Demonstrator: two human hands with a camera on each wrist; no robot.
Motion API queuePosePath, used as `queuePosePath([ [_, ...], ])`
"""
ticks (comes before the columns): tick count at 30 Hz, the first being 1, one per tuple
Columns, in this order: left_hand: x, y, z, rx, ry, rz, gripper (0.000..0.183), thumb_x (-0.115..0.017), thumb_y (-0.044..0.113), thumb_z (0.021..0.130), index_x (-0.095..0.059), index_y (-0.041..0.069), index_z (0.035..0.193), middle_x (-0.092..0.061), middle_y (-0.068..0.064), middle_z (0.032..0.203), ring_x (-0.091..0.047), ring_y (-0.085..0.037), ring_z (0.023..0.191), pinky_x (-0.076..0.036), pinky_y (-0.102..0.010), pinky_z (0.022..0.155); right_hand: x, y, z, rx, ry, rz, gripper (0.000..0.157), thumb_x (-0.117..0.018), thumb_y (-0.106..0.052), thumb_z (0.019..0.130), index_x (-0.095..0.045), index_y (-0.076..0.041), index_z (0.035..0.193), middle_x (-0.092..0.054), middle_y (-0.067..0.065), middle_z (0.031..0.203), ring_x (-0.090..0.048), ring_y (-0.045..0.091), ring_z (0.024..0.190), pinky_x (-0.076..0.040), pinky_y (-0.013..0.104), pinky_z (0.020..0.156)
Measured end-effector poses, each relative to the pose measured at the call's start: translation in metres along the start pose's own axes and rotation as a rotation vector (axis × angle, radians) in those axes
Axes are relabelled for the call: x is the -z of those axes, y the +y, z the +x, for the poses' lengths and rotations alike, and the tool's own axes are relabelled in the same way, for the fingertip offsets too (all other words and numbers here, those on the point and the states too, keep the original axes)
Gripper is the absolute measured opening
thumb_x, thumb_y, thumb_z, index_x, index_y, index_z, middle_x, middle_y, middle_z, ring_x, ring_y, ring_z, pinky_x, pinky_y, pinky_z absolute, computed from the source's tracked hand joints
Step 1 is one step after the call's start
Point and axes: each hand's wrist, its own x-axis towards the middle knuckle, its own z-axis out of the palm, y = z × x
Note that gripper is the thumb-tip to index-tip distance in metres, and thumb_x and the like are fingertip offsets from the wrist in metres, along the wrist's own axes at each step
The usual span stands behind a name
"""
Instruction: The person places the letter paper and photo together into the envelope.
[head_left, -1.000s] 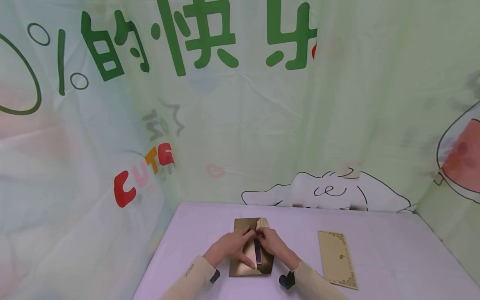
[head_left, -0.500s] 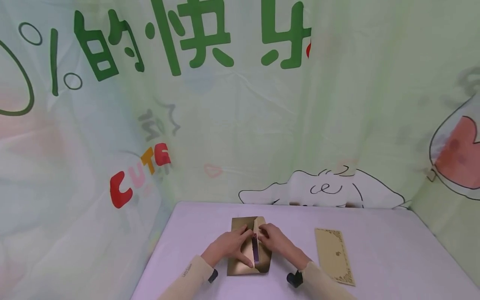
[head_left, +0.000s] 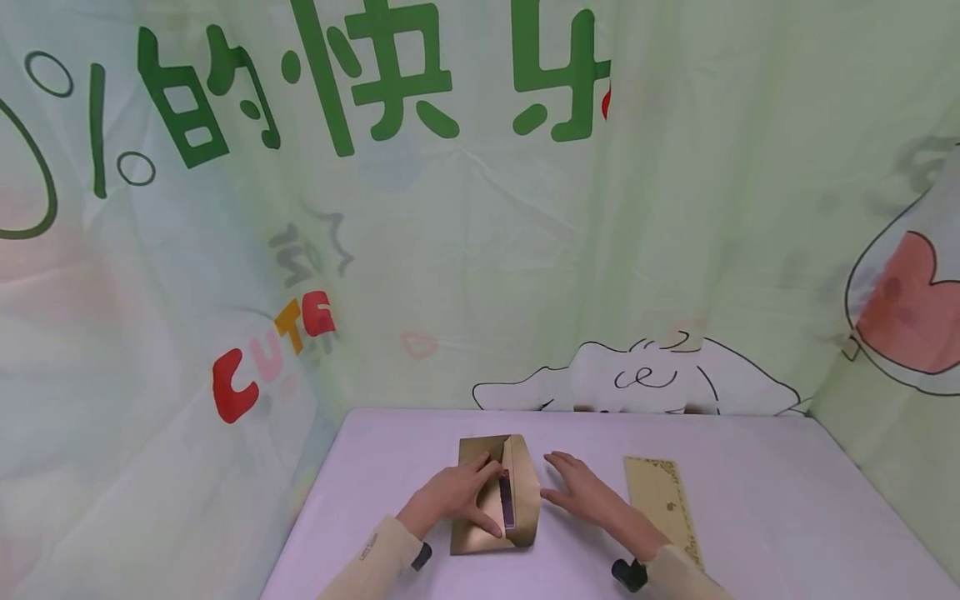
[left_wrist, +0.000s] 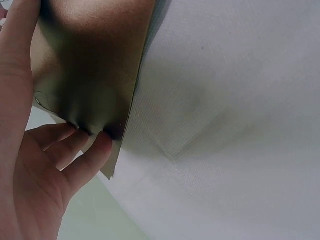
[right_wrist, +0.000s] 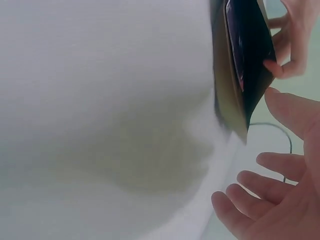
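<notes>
A golden-brown envelope [head_left: 476, 542] lies on the table with its flap [head_left: 527, 492] folded out to the right. Inside its gaping mouth shows a dark purple item [head_left: 507, 508], reddish at the upper end; its kind is not clear. My left hand [head_left: 454, 493] grips the envelope's front panel, thumb and fingers spread across it, and in the left wrist view the fingertips dent its surface. Apart from the flap, just to its right, hovers my right hand [head_left: 587, 493]. Its fingers are loosely extended and hold nothing, as the right wrist view also shows.
A flat tan card or envelope [head_left: 660, 492] with ornate dark corners lies on the right of the pale lilac table [head_left: 757, 500], partly behind my right forearm. Printed curtains [head_left: 525, 267] enclose the table at the back and sides.
My right hand has let go of the area at the envelope's mouth and moved right, its fingers opening. The flap now stands more spread out. My left hand stays on the envelope.
</notes>
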Motion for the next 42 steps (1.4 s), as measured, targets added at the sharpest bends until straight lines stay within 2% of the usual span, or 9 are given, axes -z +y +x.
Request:
queuePosePath([
  [7,0.0,0.002,0.0,-0.017,0.011,-0.017,0.103,-0.049,0.089,0.047,-0.032,0.036,0.133,-0.032,-0.013,0.147,-0.059,-0.026,0.105,-0.05,-0.039,0.079,0.007,0.027,-0.023,-0.015,0.066,-0.027,0.061,-0.068,-0.031,0.082,-0.046,-0.002,0.131,-0.046,0.019,0.134,-0.042,0.036,0.125,-0.033,0.05,0.102],
  [12,-0.001,-0.001,0.0,-0.013,0.021,-0.011,0.104,-0.047,0.091,0.046,-0.031,0.036,0.134,-0.032,-0.014,0.147,-0.058,-0.027,0.107,-0.05,-0.039,0.08,0.02,0.052,-0.033,-0.096,0.075,-0.048,0.062,-0.067,-0.034,0.082,-0.045,-0.004,0.132,-0.045,0.018,0.135,-0.041,0.036,0.125,-0.034,0.052,0.1],
  [17,-0.003,-0.002,0.001,-0.028,0.035,-0.003,0.106,-0.047,0.091,0.046,-0.031,0.034,0.134,-0.033,-0.014,0.147,-0.055,-0.029,0.113,-0.05,-0.04,0.081,0.04,0.079,-0.046,-0.122,0.154,-0.106,0.061,-0.067,-0.03,0.083,-0.046,0.002,0.129,-0.045,0.026,0.132,-0.042,0.043,0.12,-0.036,0.055,0.095],
  [21,-0.003,-0.002,-0.001,-0.022,0.033,-0.014,0.106,-0.048,0.091,0.046,-0.031,0.035,0.134,-0.033,-0.014,0.147,-0.058,-0.029,0.109,-0.05,-0.04,0.08,0.051,0.094,-0.058,-0.137,0.21,-0.115,0.061,-0.067,-0.028,0.083,-0.045,0.01,0.126,-0.041,0.035,0.129,-0.041,0.051,0.115,-0.037,0.06,0.09],
  [24,-0.003,-0.003,-0.001,-0.016,0.035,-0.026,0.105,-0.049,0.091,0.045,-0.032,0.036,0.132,-0.034,-0.014,0.146,-0.058,-0.029,0.108,-0.05,-0.04,0.079,0.057,0.1,-0.066,-0.204,0.177,-0.105,0.069,-0.064,-0.033,0.084,-0.038,0.013,0.13,-0.031,0.041,0.133,-0.033,0.058,0.117,-0.033,0.065,0.089],
  [28,-0.004,-0.004,0.001,-0.036,0.045,-0.026,0.104,-0.048,0.091,0.046,-0.031,0.036,0.132,-0.034,-0.015,0.146,-0.057,-0.029,0.111,-0.05,-0.041,0.08,0.061,0.105,-0.072,-0.335,0.091,-0.074,0.087,-0.062,-0.039,0.084,-0.019,0.014,0.137,-0.014,0.046,0.136,-0.02,0.064,0.119,-0.028,0.07,0.089],
  [30,-0.006,-0.004,0.001,-0.041,0.049,-0.029,0.104,-0.047,0.092,0.045,-0.031,0.036,0.132,-0.035,-0.015,0.145,-0.057,-0.03,0.111,-0.05,-0.041,0.08,0.059,0.108,-0.073,-0.359,0.066,-0.052,0.092,-0.064,-0.039,0.083,-0.013,0.014,0.138,-0.01,0.047,0.136,-0.017,0.066,0.119,-0.027,0.07,0.089],
  [36,-0.005,-0.002,0.0,-0.031,0.048,-0.044,0.103,-0.048,0.091,0.046,-0.032,0.037,0.132,-0.034,-0.014,0.146,-0.059,-0.03,0.105,-0.05,-0.041,0.078,0.055,0.113,-0.07,-0.34,0.067,-0.024,0.098,-0.069,-0.033,0.08,-0.006,0.013,0.14,-0.014,0.046,0.135,-0.018,0.065,0.117,-0.026,0.068,0.092],
  [42,0.0,0.001,-0.003,-0.031,0.05,-0.05,0.102,-0.05,0.089,0.047,-0.033,0.035,0.132,-0.035,-0.015,0.145,-0.06,-0.03,0.105,-0.05,-0.041,0.078,0.056,0.124,-0.063,-0.361,0.105,-0.002,0.101,-0.071,-0.025,0.078,-0.001,0.011,0.141,-0.021,0.046,0.127,-0.029,0.062,0.112,-0.033,0.064,0.089],
])
